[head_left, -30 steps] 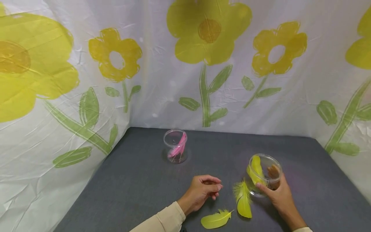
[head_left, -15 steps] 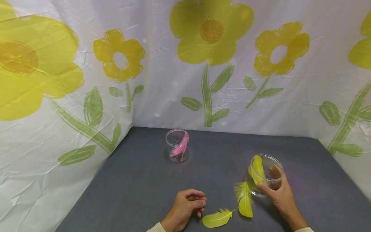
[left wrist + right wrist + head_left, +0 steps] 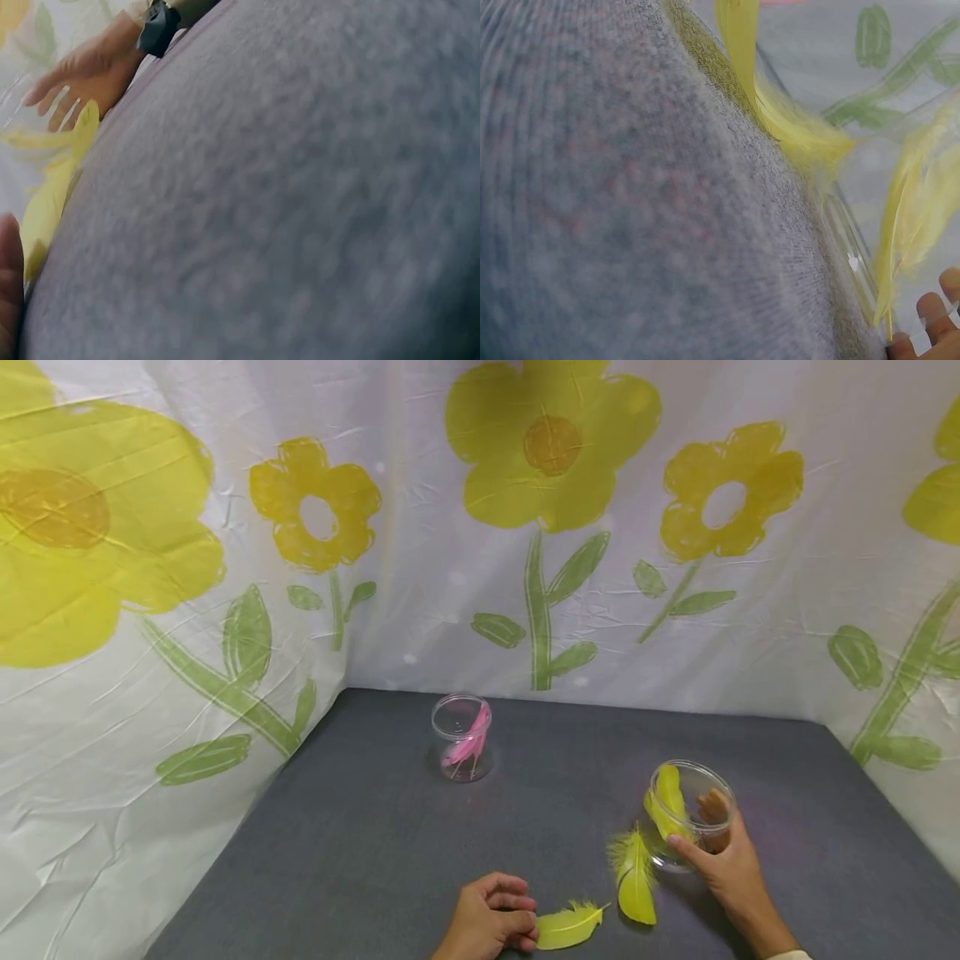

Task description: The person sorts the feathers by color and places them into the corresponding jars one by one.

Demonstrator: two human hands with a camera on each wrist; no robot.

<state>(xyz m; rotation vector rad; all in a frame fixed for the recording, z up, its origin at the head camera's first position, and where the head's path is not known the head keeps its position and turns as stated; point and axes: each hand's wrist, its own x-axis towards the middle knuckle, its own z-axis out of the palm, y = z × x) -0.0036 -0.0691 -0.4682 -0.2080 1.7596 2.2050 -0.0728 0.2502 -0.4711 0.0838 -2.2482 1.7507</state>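
My right hand [image 3: 726, 864] grips a clear round plastic jar [image 3: 693, 818] from its right side, thumb in front and fingers behind. Inside the jar stand yellow feathers [image 3: 667, 797]. Another yellow feather [image 3: 635, 881], fluffy end upward, lies against the jar's left side. Nearer to me, a loose yellow feather [image 3: 567, 927] lies flat on the table. My left hand [image 3: 489, 917], loosely bent, is at this feather's broad left end; its fingertips overlap that end. In the left wrist view, one finger [image 3: 10, 277] shows at the edge beside a yellow feather [image 3: 49, 199].
A second clear jar [image 3: 461, 739] holding pink feathers [image 3: 469, 743] stands farther back, left of centre. The dark grey table [image 3: 360, 827] is bounded by a white curtain [image 3: 420, 610] printed with yellow flowers.
My left hand has moved left and toward me, down to the end of the loose yellow feather. The right hand keeps its grip on the jar, which has hardly moved.
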